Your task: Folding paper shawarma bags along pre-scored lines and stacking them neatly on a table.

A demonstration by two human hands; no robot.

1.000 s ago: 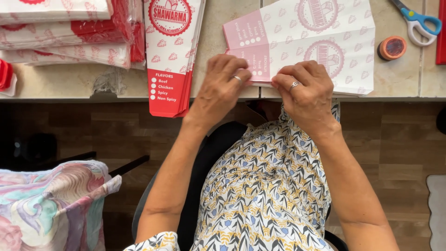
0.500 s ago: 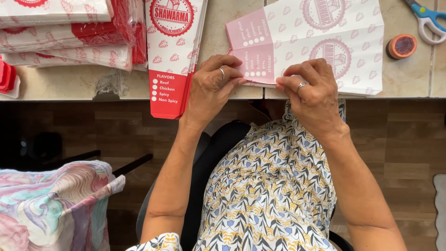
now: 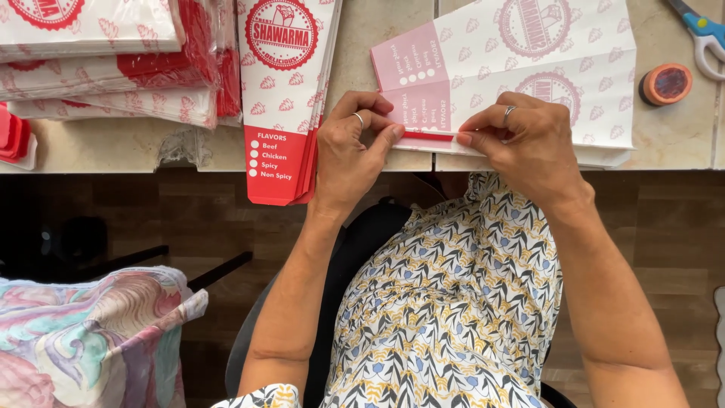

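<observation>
A flat white and pink paper wrapper (image 3: 529, 72) with red printed leaf shapes lies on the beige tiled counter (image 3: 377, 30), its near edge folded up. My left hand (image 3: 351, 147) pinches that fold at its left end, next to a thin red strip (image 3: 427, 136). My right hand (image 3: 529, 140) presses the same fold from the right, forefinger and thumb on the edge. Both hands wear a ring. A stack of finished red and white sleeves (image 3: 283, 91) lies just left of my left hand.
More stacked wrappers (image 3: 106, 60) fill the counter's left end, with a red object (image 3: 13, 136) at the far left. An orange tape roll (image 3: 666, 83) and blue-handled scissors (image 3: 702, 34) lie at the right. A patterned cloth (image 3: 83, 340) sits below left.
Both hands have shifted along the wrapper's near edge and now pinch the fold, exposing a thin red strip between them. The view has drawn slightly closer.
</observation>
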